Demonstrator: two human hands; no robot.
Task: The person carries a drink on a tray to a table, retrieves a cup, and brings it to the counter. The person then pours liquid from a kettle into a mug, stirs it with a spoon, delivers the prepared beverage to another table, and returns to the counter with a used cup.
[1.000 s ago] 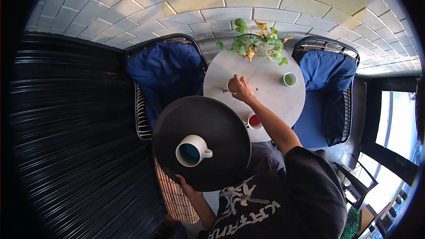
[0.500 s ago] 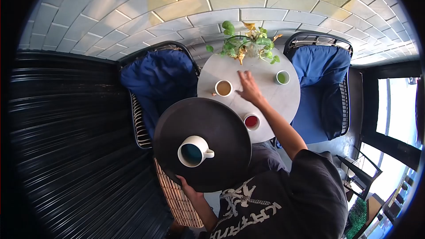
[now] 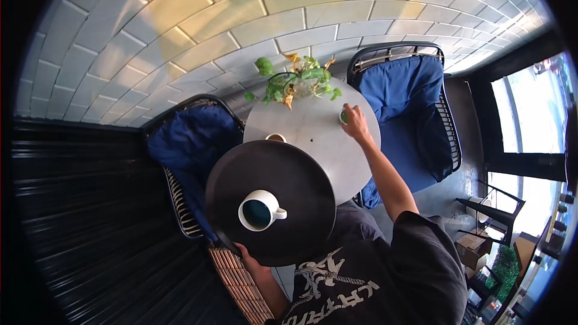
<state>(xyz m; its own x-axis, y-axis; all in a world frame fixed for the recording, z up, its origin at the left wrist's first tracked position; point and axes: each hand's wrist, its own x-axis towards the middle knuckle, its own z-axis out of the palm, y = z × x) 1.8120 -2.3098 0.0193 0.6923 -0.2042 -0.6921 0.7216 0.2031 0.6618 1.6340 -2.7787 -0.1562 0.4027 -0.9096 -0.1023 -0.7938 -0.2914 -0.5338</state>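
The person's left hand [image 3: 256, 268] held a round black tray [image 3: 301, 174] by its near rim, toward the lower left; a digit showed along the edge, gripping it, while the other fingers were hidden beneath. On the tray, left of its middle, stood a white mug [image 3: 278, 214] with a dark blue drink [image 3: 258, 214] in it, upright, its handle pointing right.

The right hand [image 3: 356, 123] reached across the round pale bench [image 3: 301, 123] to a small cup [image 3: 343, 117] of green drink near the bench's right edge. Its fingers were bent over the cup's right side and hid part of it, touching or very nearly so; whether they had closed on it could not be told. The green cup appeared to stand on the bench.

A second cup [image 3: 276, 137] with a brown drink stood near the left side of the bench, partly covered by the tray's far rim. A leafy plant [image 3: 307, 78], with green and yellowed leaves, stood at the far edge, close to the brick wall [image 3: 307, 0]. Chairs with blue cushions flanked the bench, one on the left [image 3: 192, 138] and one on the right [image 3: 400, 90].
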